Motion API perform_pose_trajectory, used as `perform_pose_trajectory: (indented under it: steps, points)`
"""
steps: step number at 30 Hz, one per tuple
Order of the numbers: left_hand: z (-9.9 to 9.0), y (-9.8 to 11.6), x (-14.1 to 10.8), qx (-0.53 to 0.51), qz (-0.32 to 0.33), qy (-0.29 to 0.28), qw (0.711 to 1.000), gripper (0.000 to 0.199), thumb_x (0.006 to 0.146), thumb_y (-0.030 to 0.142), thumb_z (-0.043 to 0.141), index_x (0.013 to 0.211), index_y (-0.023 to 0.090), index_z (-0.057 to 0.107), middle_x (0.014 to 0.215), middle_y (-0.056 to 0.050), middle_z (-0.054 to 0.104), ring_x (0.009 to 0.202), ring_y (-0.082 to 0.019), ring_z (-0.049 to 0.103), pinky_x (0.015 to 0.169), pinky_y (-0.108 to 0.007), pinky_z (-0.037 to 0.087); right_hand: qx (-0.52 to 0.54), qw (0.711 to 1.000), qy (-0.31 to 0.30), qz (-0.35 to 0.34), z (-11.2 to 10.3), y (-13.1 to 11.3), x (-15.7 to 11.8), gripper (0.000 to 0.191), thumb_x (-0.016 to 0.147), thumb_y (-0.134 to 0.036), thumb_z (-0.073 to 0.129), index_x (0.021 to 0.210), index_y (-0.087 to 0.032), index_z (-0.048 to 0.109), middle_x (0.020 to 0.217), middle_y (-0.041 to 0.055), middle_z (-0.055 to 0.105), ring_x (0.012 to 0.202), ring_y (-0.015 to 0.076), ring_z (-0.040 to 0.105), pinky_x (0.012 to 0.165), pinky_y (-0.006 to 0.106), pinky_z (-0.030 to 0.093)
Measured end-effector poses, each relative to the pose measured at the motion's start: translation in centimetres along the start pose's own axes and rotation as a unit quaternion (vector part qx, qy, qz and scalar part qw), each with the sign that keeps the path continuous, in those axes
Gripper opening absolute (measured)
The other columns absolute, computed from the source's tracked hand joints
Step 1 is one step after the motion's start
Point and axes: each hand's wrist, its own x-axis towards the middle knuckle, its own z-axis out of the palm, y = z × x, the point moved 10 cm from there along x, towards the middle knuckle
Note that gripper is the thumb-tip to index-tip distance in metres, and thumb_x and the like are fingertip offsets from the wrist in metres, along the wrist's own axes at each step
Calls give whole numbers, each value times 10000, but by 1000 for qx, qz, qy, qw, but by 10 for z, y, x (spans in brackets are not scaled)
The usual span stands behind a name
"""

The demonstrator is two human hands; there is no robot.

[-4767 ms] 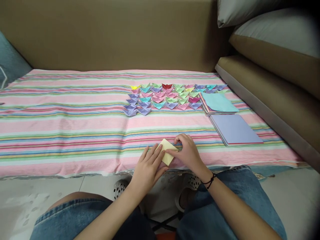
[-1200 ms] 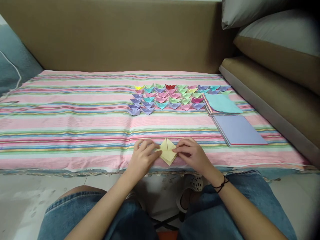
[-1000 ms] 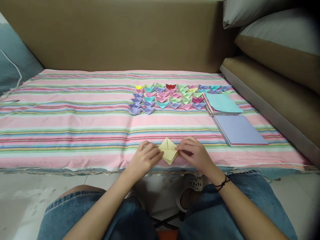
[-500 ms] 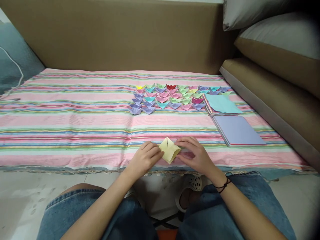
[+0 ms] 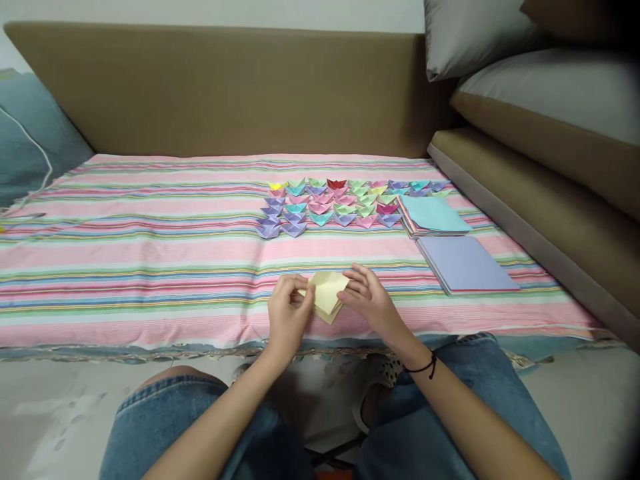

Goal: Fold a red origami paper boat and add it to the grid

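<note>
A pale yellow folded sheet of origami paper point(image 5: 327, 292) is held up over the front part of the striped cloth, its layers partly spread at the lower edge. My left hand point(image 5: 289, 313) pinches its left side between thumb and fingers. At the right corner, my right hand point(image 5: 371, 303) has its thumb and bent fingers on the paper. Beyond the hands, several rows of small folded paper boats point(image 5: 320, 208) in many colours stand on the cloth.
Two paper stacks lie at the right: a light blue-topped one point(image 5: 436, 215) and a lilac-topped one point(image 5: 467, 263). Pink striped cloth point(image 5: 125, 250) covers the seat. Sofa cushions point(image 5: 540, 180) rise along the right; a brown backrest point(image 5: 250, 90) stands behind.
The yellow paper has turned and its layers have spread apart. My left hand now grips it more upright, and my right fingers have closed in on its right corner. The view has tilted up slightly.
</note>
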Motion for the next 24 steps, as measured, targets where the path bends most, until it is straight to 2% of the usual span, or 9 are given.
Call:
perform_pose_trajectory:
  steps: [4,6,9,12,14,17,19,22,24]
  points:
    - [-9,-10,5,-71,-46,55,995,138,763,252,621,669,174,558,845,-39,544,837,-151,549,598,-217,462,48,994,99,-12,-17,-8,0,552,686,-402,717,1142,-217,467,1264,123,505,1186,250,494,1014,405,409]
    - [-15,-17,8,-125,-72,86,986,156,734,260,651,657,168,551,840,-29,536,804,-138,545,626,-225,458,82,990,115,-14,-21,-11,1,464,723,-416,684,1100,-219,500,1223,107,545,1171,240,511,1019,397,406]
    - [-13,-27,9,-198,-109,100,969,172,692,274,689,677,167,554,809,-8,537,718,-113,539,647,-240,455,154,987,28,42,1,-6,3,344,777,-440,620,1014,-196,566,1125,100,611,1080,235,582,977,386,448]
    - [-6,-26,6,-209,-105,93,968,170,676,266,703,685,170,562,818,-10,538,773,-126,548,701,-252,455,189,977,-79,60,32,-10,0,313,811,-420,583,1024,-191,595,1083,87,639,1017,225,614,928,380,477]
    - [1,-20,2,-192,-92,71,975,158,684,259,696,685,174,563,845,-19,525,833,-141,544,711,-250,457,178,980,-80,43,36,-13,0,331,772,-365,639,1055,-198,589,1064,73,650,980,220,625,893,370,488]
    - [17,-6,-3,-153,-71,-13,986,134,713,277,676,724,184,581,906,-40,505,881,-168,537,653,-243,466,123,992,-17,-14,21,-19,4,358,680,-262,716,1013,-198,600,985,56,672,914,211,638,834,337,493]
    - [19,6,-3,-108,-41,-60,992,120,741,296,657,765,192,602,948,-55,513,929,-190,533,683,-266,469,91,995,-3,-47,12,-24,8,329,667,-243,716,973,-193,607,916,50,679,857,203,642,777,319,494]
    - [-2,21,6,-44,6,-36,998,151,839,337,537,823,207,611,949,-58,555,993,-205,519,824,-323,433,75,996,-22,-32,4,-26,13,413,654,-239,724,1037,-199,578,801,21,673,740,180,635,658,287,485]
    - [-12,20,14,-62,-13,-28,998,197,870,373,475,903,212,584,986,-56,569,984,-198,535,836,-329,433,78,995,-61,8,6,-23,14,489,654,-245,724,1103,-202,535,704,-9,653,647,160,618,585,262,461]
